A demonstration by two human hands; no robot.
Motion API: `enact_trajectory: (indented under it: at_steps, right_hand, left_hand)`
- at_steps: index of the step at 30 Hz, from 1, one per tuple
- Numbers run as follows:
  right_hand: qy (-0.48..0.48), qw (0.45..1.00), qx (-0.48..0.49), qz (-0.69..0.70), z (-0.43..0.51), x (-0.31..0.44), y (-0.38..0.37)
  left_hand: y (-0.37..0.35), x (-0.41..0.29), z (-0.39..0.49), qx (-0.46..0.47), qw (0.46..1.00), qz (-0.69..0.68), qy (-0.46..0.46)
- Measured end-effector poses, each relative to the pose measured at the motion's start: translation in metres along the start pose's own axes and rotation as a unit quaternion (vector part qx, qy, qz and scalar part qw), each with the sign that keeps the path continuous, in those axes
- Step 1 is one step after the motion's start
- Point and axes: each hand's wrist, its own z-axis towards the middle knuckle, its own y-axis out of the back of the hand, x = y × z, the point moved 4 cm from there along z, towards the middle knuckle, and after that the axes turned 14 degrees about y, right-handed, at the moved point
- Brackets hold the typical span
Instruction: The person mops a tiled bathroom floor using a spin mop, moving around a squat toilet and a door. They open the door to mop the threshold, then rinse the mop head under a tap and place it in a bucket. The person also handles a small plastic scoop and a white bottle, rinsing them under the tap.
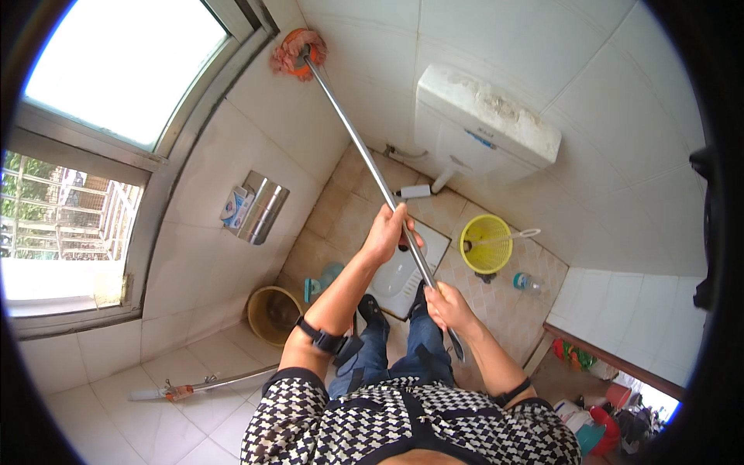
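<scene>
A mop with a long metal handle (361, 145) slants up and away from me. Its pinkish cloth head (299, 53) on an orange disc rests against the tiled wall near the upper corner, beside the window frame. My left hand (388, 233) is closed around the middle of the handle. Lower down, close to the handle's near end, my right hand (446, 305) grips it too. Beneath my hands lies a white squat toilet (397, 276) set in the tiled floor, with my feet at its near edge.
A white cistern (482, 125) hangs on the wall. Around the toilet stand a yellow basket (486, 244) holding a brush, a plastic bottle (528, 282), a white bottle (415, 191) and a brown bucket (274, 317). A metal paper holder (264, 208) is on the left wall, below the window (160, 154).
</scene>
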Motion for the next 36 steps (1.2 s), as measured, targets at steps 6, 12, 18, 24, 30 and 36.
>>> enact_trajectory:
  at_steps: [6,12,18,24,30,36]
  right_hand:
    - [-0.002,0.971,-0.087,-0.222,-0.005,-0.044,0.008]
    - [0.048,0.881,-0.147,-0.447,0.018,-0.067,0.009]
    - [0.033,0.753,-0.099,-0.649,-0.010,-0.058,0.008]
    - [-0.130,0.975,-0.060,0.172,-0.035,-0.034,-0.005]
    - [-0.094,0.987,-0.129,0.019,0.085,-0.095,-0.005]
    - [-0.123,0.975,-0.182,0.004,0.189,-0.145,-0.002]
  left_hand:
    - [0.014,0.064,0.031,0.006,0.999,-0.047,-0.006]
    - [0.036,0.122,0.080,-0.126,0.972,-0.122,0.157]
    - [-0.001,0.136,0.063,-0.097,0.976,-0.138,0.138]
    - [-0.013,0.104,0.052,0.136,0.901,-0.412,-0.007]
    - [0.073,0.129,0.112,-0.072,0.952,-0.266,0.133]
    - [0.121,0.164,0.146,-0.089,0.962,-0.165,0.197]
